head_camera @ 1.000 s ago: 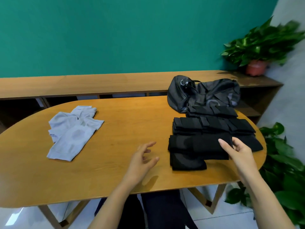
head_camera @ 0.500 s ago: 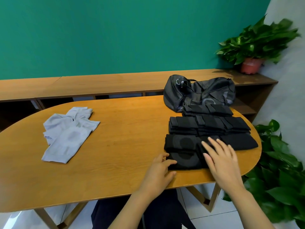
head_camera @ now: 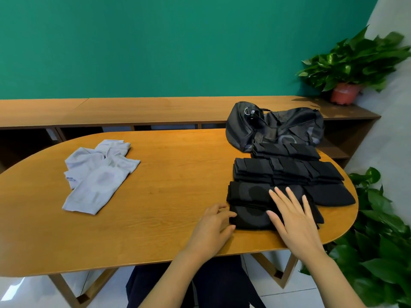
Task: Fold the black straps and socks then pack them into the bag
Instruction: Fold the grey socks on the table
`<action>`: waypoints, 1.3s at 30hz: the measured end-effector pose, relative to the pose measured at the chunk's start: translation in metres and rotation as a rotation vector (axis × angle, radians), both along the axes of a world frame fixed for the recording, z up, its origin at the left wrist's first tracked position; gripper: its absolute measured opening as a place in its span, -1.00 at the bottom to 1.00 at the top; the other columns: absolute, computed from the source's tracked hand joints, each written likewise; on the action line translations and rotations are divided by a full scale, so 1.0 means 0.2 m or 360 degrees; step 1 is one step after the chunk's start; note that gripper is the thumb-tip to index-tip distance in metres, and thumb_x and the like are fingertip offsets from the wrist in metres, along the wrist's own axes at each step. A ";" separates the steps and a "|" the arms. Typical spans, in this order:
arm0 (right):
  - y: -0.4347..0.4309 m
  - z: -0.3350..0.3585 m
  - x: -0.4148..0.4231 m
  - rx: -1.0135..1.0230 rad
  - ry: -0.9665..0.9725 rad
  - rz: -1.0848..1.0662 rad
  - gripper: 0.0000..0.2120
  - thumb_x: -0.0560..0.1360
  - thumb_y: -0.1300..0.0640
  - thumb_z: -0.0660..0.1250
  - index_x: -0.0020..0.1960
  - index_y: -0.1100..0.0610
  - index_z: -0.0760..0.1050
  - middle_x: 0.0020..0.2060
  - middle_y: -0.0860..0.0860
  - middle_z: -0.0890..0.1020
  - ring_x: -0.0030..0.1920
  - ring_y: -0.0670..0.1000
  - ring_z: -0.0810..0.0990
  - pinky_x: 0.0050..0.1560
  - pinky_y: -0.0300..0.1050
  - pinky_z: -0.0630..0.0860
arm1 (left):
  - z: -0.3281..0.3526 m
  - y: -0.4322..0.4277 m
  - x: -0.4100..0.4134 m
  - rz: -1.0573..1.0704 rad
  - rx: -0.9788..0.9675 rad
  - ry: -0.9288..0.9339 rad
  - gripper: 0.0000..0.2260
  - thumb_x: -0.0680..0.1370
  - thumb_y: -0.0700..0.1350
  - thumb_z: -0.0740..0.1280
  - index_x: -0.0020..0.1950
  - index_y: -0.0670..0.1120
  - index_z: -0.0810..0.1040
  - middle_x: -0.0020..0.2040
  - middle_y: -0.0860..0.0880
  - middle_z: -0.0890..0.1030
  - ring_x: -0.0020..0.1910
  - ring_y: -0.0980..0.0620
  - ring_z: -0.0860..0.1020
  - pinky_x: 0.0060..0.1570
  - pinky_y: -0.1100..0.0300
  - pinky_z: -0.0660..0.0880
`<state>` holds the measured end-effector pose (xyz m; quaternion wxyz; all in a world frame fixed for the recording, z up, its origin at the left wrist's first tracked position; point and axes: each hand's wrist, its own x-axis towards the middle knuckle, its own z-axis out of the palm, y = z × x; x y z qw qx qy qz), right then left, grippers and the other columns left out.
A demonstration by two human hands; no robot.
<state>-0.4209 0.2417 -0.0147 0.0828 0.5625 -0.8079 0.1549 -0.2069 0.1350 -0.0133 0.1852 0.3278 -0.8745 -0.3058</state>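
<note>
Black straps point(head_camera: 287, 172) lie folded in rows at the right end of the bench point(head_camera: 166, 218), just in front of the dark bag point(head_camera: 278, 125). Your right hand point(head_camera: 291, 216) lies flat on the nearest black piece point(head_camera: 251, 216), fingers straight and spread. Your left hand point(head_camera: 213, 227) has bent fingertips against that piece's left edge; whether they pinch it is unclear. The pale grey socks point(head_camera: 97, 176) lie heaped well apart, toward the left.
</note>
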 end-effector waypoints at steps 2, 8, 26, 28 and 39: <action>-0.07 0.05 0.06 -0.0005 0.0005 0.0081 -0.35 0.60 -0.31 -0.22 0.54 -0.03 0.20 0.51 -0.10 0.24 0.56 -0.05 0.01 0.54 0.12 -0.07 | 0.02 -0.05 0.04 0.0055 -0.0005 -0.0004 -0.68 0.61 -0.02 0.29 0.38 0.10 0.47 0.45 0.12 0.29 0.43 0.15 0.22 0.44 0.12 0.24; -0.38 0.15 0.31 0.0022 0.0058 0.0369 -0.33 0.58 -0.30 -0.23 0.53 -0.03 0.24 0.50 -0.10 0.28 0.56 -0.06 0.03 0.54 0.06 -0.13 | 0.08 -0.26 0.29 0.0320 -0.0059 -0.0038 -0.71 0.61 0.01 0.28 0.34 0.10 0.50 0.43 0.10 0.34 0.40 0.12 0.27 0.40 0.05 0.27; -1.02 -0.01 1.01 0.0271 -0.0336 0.0986 -0.30 0.49 -0.26 -0.31 0.53 -0.10 0.19 0.53 -0.17 0.21 0.55 -0.11 0.02 0.52 0.03 -0.17 | -0.05 -0.53 0.77 0.0834 -0.0402 -0.0269 -0.67 0.66 0.04 0.12 0.41 0.04 0.39 0.15 0.10 0.61 0.28 0.13 0.43 0.48 -0.01 -0.18; -1.02 -0.01 0.99 0.0350 -0.0407 0.0958 -0.41 0.57 -0.23 -0.23 0.53 -0.14 0.18 0.53 -0.21 0.16 0.56 -0.12 -0.02 0.53 0.10 -0.14 | -0.05 -0.49 0.71 0.0648 -0.0305 -0.0117 -0.67 0.66 0.02 0.14 0.42 0.05 0.38 0.14 0.14 0.61 0.24 0.19 0.45 0.51 0.02 -0.15; -0.84 -0.06 0.74 0.0330 -0.0451 0.0808 -0.54 0.63 -0.23 -0.04 0.46 -0.12 0.28 0.51 -0.24 0.21 0.55 -0.17 -0.07 0.53 0.04 -0.24 | -0.14 -0.49 0.76 0.0402 -0.0381 -0.0058 -0.48 0.40 0.33 0.21 0.22 0.08 0.60 0.23 0.18 0.54 0.25 0.17 0.40 0.20 0.27 0.20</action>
